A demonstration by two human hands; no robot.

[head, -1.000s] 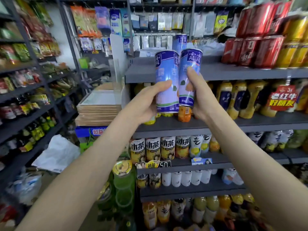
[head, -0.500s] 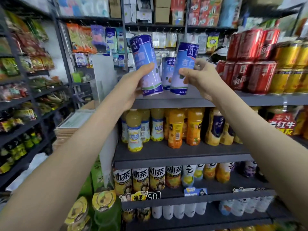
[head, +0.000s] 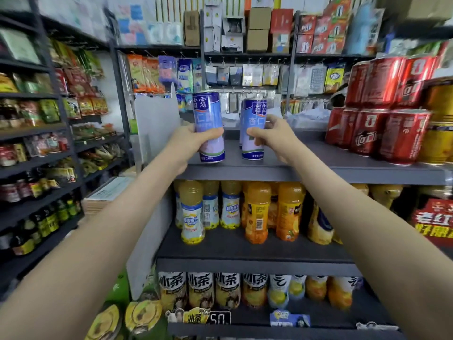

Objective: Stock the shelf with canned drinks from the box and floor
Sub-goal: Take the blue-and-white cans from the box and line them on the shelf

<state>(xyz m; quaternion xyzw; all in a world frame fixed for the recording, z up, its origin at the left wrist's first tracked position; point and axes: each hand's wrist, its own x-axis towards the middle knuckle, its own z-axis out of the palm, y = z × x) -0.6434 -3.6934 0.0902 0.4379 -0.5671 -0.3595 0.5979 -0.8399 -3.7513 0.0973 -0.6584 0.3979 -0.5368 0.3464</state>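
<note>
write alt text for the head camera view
The left hand grips a tilted blue can and the right hand an upright blue can, both at the front of a grey shelf. Stacked red cans stand at its right; juice bottles fill the shelf below.

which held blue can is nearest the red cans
The blue can in the right hand: only shelf separates it from the red cans; the left hand holds the other can beside the white divider.
</note>
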